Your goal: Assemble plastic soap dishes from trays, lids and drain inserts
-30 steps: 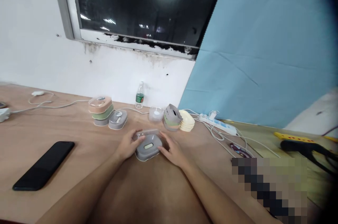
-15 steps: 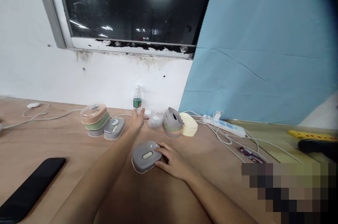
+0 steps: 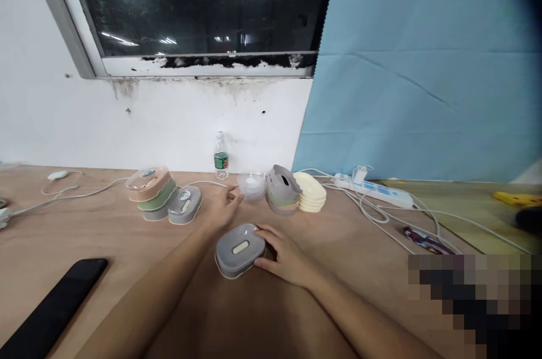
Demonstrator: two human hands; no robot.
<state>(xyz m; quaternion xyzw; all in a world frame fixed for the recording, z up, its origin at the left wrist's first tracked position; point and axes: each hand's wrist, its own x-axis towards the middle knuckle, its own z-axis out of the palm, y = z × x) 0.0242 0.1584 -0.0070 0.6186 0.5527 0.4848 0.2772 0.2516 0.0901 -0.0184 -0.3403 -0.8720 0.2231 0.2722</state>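
Note:
A grey rounded box [image 3: 240,257] with a glossy top and a cream oval in its middle lies in front of me. My right hand [image 3: 282,254] grips its right edge, thumb at the near side and fingers at the far corner. Beyond the box, my left hand [image 3: 222,208] is just above the table with its fingers bent together; what they hold, if anything, is too small to make out. Just past those fingertips stands a stack of clear plastic pieces [image 3: 253,185] with white in the middle.
To the left are stacked boxes [image 3: 151,192] and another grey box [image 3: 185,205]. Grey covers [image 3: 283,189], cream trays [image 3: 311,192] and a water bottle [image 3: 221,158] stand at the back. A power strip [image 3: 375,191] with cables lies right; a black phone [image 3: 55,308] lies front left.
My left hand has drawn back towards me from the clear plastic pieces. My right hand stays on the grey box. The view has turned slightly.

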